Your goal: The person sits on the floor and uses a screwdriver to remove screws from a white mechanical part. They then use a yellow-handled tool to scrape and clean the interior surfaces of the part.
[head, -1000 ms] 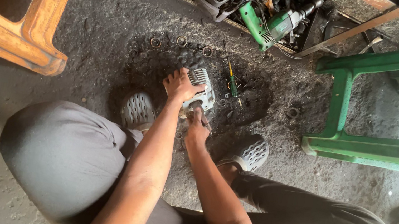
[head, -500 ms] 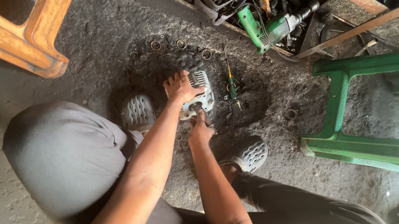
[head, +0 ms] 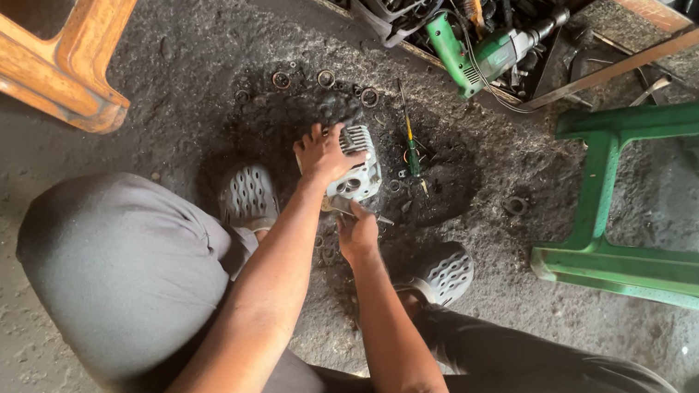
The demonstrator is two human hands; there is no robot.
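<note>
- Fingers of the left hand (head: 325, 153) are curled down over the top of a finned metal engine part (head: 356, 166), gripping it from above and pressing it to the floor (head: 165, 64).
- Fingers of the right hand (head: 357, 233) are closed around a small metal tool (head: 355, 211) whose tip lies against the lower edge of the finned part (what kind of tool it is cannot be told at this size).
- That finned part, silver-grey with a round opening in its side, sits on a dark, oily patch of floor between the person's two feet, slightly ahead of them.
- Both feet wear grey perforated clogs: the left clog (head: 248, 196) is just beside the left forearm, the right clog (head: 444, 272) is near the right wrist.
- Just beside the part, on its far right, lies a screwdriver (head: 409, 139) with a green and yellow handle.
- Several small metal rings (head: 325, 79) are scattered on the floor beyond the part.
- Farther back, among a heap of tools and cables, rests a green power drill (head: 475, 53).
- An orange wooden stool (head: 70, 12) stands at the left, a green plastic stool (head: 647, 206) at the right, both well apart from the hands.
</note>
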